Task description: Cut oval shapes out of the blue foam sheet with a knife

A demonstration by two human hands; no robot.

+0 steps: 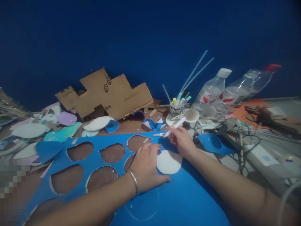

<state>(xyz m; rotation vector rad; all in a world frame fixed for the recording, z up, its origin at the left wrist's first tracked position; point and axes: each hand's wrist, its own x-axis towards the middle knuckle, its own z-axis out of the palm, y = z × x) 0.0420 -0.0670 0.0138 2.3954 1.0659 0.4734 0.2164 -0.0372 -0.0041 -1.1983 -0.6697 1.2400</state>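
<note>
Where the blue sheet [188, 194] spreads over the brown tabletop [122, 124], round openings fill its left part; plain surface to the right. Cut cardboard [113, 94] leans behind, clear bottles [211, 91] at back right. Left hand [147, 166] palm-down on the sheet, fingers loosely spread, gripping nothing, thumb out just beside the white disc [169, 162]; contact with disc unclear. Disc lies flat on the sheet, between the hands. Right hand [182, 139] beyond it, fingers pinched round a white pen [176, 125], tilted, tip down near the sheet's far edge.
</note>
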